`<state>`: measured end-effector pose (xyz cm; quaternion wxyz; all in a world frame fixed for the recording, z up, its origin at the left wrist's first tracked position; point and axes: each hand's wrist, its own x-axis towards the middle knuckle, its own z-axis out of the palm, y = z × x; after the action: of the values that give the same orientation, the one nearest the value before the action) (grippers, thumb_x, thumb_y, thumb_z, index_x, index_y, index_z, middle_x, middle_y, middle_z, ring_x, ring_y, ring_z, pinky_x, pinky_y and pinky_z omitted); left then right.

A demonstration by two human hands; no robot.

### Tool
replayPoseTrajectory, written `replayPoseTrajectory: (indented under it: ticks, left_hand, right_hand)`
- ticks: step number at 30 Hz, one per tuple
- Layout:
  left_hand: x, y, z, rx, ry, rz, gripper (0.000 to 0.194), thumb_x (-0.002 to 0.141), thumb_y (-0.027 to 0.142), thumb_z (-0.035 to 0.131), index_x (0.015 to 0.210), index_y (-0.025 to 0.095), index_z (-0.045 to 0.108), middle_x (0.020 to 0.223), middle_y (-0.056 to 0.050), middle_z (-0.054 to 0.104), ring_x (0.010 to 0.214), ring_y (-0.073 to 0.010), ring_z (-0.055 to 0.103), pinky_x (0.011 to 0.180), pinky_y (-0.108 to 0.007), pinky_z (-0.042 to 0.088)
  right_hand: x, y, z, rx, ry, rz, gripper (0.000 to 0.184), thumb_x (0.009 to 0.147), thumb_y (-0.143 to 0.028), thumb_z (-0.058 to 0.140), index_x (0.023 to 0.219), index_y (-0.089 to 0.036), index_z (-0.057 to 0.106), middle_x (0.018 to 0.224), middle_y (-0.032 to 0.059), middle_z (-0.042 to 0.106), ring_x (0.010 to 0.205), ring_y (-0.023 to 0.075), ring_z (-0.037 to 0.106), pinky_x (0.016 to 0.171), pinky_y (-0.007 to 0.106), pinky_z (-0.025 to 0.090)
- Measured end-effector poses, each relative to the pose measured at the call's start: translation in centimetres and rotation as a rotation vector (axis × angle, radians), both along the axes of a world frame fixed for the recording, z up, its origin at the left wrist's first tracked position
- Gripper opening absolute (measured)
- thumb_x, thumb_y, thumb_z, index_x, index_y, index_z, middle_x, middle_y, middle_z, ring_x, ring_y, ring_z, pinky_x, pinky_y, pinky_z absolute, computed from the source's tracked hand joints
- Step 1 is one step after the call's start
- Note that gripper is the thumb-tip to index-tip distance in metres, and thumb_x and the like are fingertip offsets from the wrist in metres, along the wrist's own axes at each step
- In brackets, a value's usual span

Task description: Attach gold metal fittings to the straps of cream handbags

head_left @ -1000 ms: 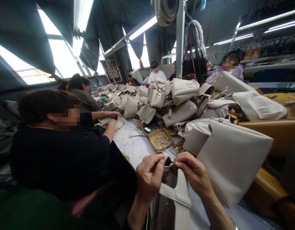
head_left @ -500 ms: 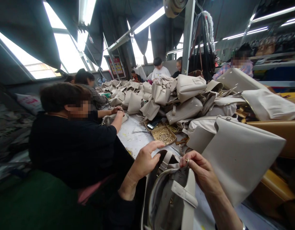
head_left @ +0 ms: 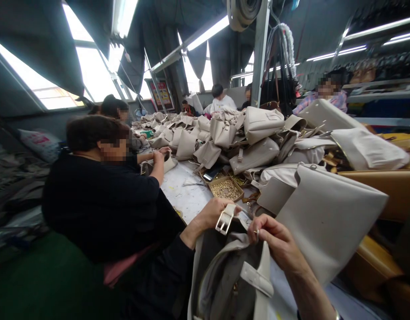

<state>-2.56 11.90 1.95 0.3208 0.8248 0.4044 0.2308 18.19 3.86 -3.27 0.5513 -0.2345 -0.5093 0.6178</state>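
Observation:
An open beige handbag [head_left: 221,275] stands before me, its grey lining and inner zip pull showing. My left hand [head_left: 208,218] is at its far left rim, closed around a beige strap with a gold buckle [head_left: 224,222]; the strap partly covers the fingers. At the far right rim, my right hand [head_left: 273,238] pinches a small gold metal piece [head_left: 256,231] between thumb and fingers, against the bag's edge. A second beige strap end [head_left: 256,279] lies across the bag's right side. Just beyond my hands is a shallow box [head_left: 229,199] of small gold hardware.
A large pile of beige bags [head_left: 201,133] covers the far table. One big beige bag [head_left: 331,222] leans close on my right, beside tan bags [head_left: 375,191]. A dark phone [head_left: 212,173] lies behind the box. A co-worker [head_left: 98,191] in black sits at my left, handling a bag.
My left hand has come down from hovering open over the rim onto the buckled strap, which is now raised. The bag has shifted slightly left. My right hand keeps its pinch.

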Motion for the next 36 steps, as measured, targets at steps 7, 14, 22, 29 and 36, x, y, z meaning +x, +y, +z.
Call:
replayPoseTrajectory:
  ticks: [7, 14, 22, 29, 36]
  left_hand:
    - [2.8, 1.3, -0.5, 0.094, 0.188, 0.243, 0.055, 0.097, 0.051, 0.053, 0.059, 0.015, 0.070, 0.055, -0.005, 0.063, 0.058, -0.0165, 0.058, 0.057, -0.026, 0.037]
    - [4.5, 3.4, -0.7, 0.064, 0.221, 0.214, 0.031, 0.082, 0.036, 0.073, 0.059, 0.017, 0.067, 0.060, -0.005, 0.065, 0.073, -0.0226, 0.066, 0.070, -0.030, 0.046]
    - [3.2, 5.5, -3.2, -0.067, 0.144, 0.112, 0.055, 0.084, 0.056, 0.063, 0.048, 0.016, 0.055, 0.046, 0.004, 0.041, 0.049, -0.0104, 0.039, 0.050, -0.026, 0.029]
    - [2.5, 3.2, -3.2, -0.014, 0.068, 0.094, 0.055, 0.088, 0.057, 0.056, 0.050, 0.018, 0.049, 0.051, 0.004, 0.037, 0.054, -0.0111, 0.038, 0.052, -0.026, 0.023]
    - [1.9, -0.1, -1.7, 0.162, 0.060, -0.011, 0.041, 0.094, 0.045, 0.056, 0.064, 0.018, 0.060, 0.066, -0.001, 0.060, 0.066, -0.0150, 0.052, 0.063, -0.026, 0.035]
  right_hand:
    - [1.2, 1.3, 2.3, 0.030, -0.320, 0.086, 0.032, 0.091, -0.052, 0.073, 0.085, -0.020, 0.068, 0.077, 0.0016, 0.062, 0.071, 0.0167, 0.052, 0.066, 0.028, 0.041]
    - [0.3, 6.1, 7.8, 0.290, -0.691, 0.246, 0.027, 0.091, -0.043, 0.068, 0.079, -0.020, 0.065, 0.071, -0.0015, 0.058, 0.067, 0.0152, 0.046, 0.063, 0.027, 0.037]
    - [-2.8, 6.5, 5.4, 0.411, -0.890, 0.224, 0.007, 0.079, -0.014, 0.070, 0.074, -0.017, 0.066, 0.069, -0.0026, 0.062, 0.069, 0.0145, 0.053, 0.067, 0.025, 0.039]
    - [-0.4, 2.6, 4.3, 0.587, -1.115, 0.019, 0.017, 0.088, -0.006, 0.055, 0.078, -0.018, 0.064, 0.070, -0.0016, 0.061, 0.063, 0.0144, 0.050, 0.061, 0.027, 0.034]
    - [1.0, 0.9, 4.0, 0.878, -1.338, -0.161, 0.027, 0.091, 0.003, 0.048, 0.077, -0.020, 0.053, 0.072, -0.0007, 0.061, 0.065, 0.0164, 0.052, 0.066, 0.030, 0.037]
